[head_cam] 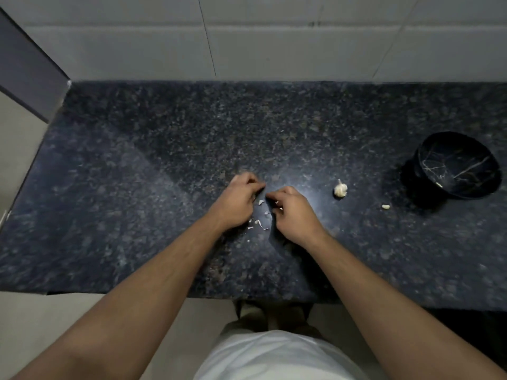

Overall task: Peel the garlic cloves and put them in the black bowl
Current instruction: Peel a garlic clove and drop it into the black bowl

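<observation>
We see two bare hands, a left hand [238, 202] and a right hand [291, 209]. Right of them sit one white lumpy garlic bulb [340, 188], one small pale garlic clove [385, 206] and one round black bowl [457, 165]. Several tiny white papery peel bits [258, 224] lie between the hands.

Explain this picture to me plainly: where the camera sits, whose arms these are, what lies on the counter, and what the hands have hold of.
There is no machine here. One camera, worn on a person's head, looks down at their own bare arms over a dark speckled counter.

The left hand and right hand sit close together, fingers curled, seemingly working at something small between them. It is too hidden to name, though it is probably a garlic clove.

Under the hands lie pale skin scraps. To the right sits a garlic bulb, then a small loose clove, then the black bowl near the right edge, with a small pale piece inside it.
</observation>
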